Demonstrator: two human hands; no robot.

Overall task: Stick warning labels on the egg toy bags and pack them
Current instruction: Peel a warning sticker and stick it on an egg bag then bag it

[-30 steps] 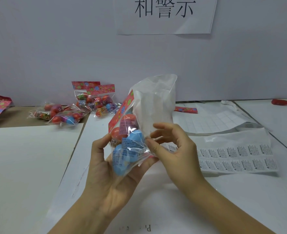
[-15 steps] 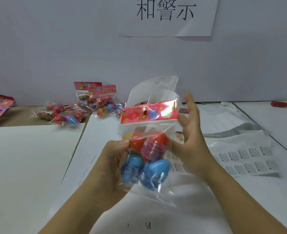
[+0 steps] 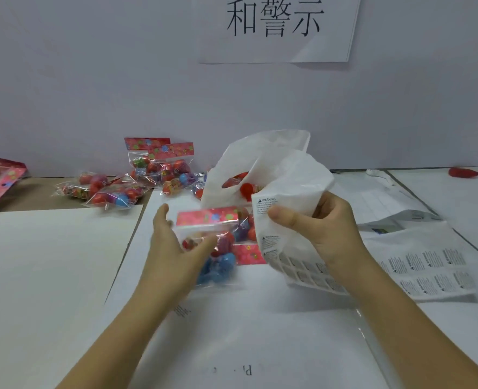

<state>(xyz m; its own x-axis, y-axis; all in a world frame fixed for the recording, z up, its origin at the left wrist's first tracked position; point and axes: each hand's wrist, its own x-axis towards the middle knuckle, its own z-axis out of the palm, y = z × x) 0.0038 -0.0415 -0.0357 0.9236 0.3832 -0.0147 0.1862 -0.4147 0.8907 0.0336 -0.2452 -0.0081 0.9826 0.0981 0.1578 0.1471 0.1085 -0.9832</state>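
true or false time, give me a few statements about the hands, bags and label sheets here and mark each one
1. The right hand grips a sheet of warning labels. True.
2. The left hand is empty. False: it holds an egg toy bag.
3. A second label sheet lies on the table. True.
4. The pile of egg toy bags sits at the far right. False: it is at the back left.
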